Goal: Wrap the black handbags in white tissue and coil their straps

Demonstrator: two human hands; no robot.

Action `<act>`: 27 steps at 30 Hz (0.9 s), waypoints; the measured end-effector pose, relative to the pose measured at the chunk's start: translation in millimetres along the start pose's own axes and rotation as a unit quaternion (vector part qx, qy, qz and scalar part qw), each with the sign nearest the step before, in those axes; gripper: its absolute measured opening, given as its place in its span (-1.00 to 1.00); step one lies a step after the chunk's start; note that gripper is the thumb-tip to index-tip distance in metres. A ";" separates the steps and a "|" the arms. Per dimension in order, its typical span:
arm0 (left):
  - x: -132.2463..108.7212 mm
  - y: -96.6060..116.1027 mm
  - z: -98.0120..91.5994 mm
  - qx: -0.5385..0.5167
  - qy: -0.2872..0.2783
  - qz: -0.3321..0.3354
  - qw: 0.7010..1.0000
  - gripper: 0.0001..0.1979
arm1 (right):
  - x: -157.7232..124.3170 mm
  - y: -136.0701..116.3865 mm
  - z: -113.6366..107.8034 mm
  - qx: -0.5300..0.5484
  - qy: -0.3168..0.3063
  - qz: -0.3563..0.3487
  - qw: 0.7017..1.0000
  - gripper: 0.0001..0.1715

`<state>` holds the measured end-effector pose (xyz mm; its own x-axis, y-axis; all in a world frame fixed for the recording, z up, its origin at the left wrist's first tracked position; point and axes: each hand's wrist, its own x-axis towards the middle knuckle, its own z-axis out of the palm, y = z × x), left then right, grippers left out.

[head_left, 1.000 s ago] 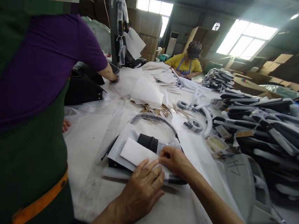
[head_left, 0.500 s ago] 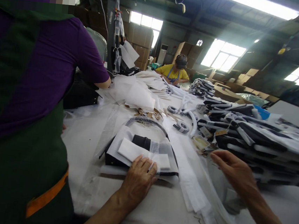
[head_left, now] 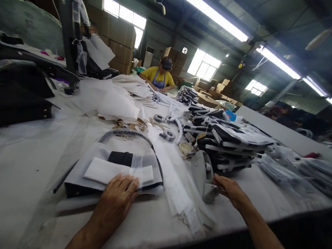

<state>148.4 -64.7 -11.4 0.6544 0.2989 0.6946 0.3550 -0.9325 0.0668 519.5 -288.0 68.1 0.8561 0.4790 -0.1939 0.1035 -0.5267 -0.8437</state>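
A black handbag [head_left: 74, 189] with a raised handle [head_left: 124, 133] lies on the table, covered by a white translucent sheet. On top of it is a folded white padding strip [head_left: 99, 170], next to a black strap piece [head_left: 120, 158] with clear tape across it. My left hand [head_left: 119, 194] lies over the strip's near edge, fingers stretched and pressing down. To the right, a grey tape dispenser [head_left: 201, 171] stands on the table. My right hand [head_left: 231, 190] is at its right side, fingertips pinched together; whatever they grip is too small to make out.
Right of the dispenser rises a stack of wrapped black bags [head_left: 225, 146]. White sheets [head_left: 106, 99] pile up at the back left, near tape rolls [head_left: 167, 135]. Long white strips [head_left: 175, 180] run beside the handbag. A co-worker in yellow [head_left: 158, 76] sits across the table.
My view has swung right, and the near co-worker on the left is mostly out of it. My right hand has lowered to the tape dispenser. My left hand stays on the padding strip.
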 end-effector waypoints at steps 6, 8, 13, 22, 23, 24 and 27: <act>0.3 0.5 0.4 0.005 0.003 -0.011 1.000 -0.72 | 0.9 -11.7 11.4 0.089 0.007 -0.005 0.996 -0.59; 0.8 0.5 0.1 0.005 0.005 -0.007 1.000 -0.73 | -1.4 -15.3 15.0 0.118 0.029 -0.014 0.993 -0.62; 1.7 0.6 -1.1 0.008 0.007 -0.004 1.000 -0.73 | -19.6 -18.8 15.4 0.185 0.093 -0.055 0.977 -0.63; 2.3 3.5 -7.7 0.009 0.008 -0.002 1.000 -0.72 | -72.6 22.7 16.6 0.253 0.100 -0.017 0.962 -0.61; 2.9 3.3 -8.1 0.005 0.006 -0.003 1.000 -0.72 | -73.9 27.8 20.4 0.256 0.090 -0.001 0.962 -0.61; 3.6 3.3 -8.7 0.001 0.004 -0.005 1.000 -0.72 | -73.8 32.3 24.0 0.259 0.080 0.013 0.962 -0.62; 5.7 4.9 -12.5 -0.010 -0.012 -0.021 1.000 -0.73 | -67.0 45.9 25.6 0.257 0.051 0.037 0.964 -0.62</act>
<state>145.5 -70.1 1.8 0.6548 0.3431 0.6735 0.3695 -0.9226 0.1107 453.9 -326.3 29.5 0.9000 0.3674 -0.2344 -0.2016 -0.1258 -0.9714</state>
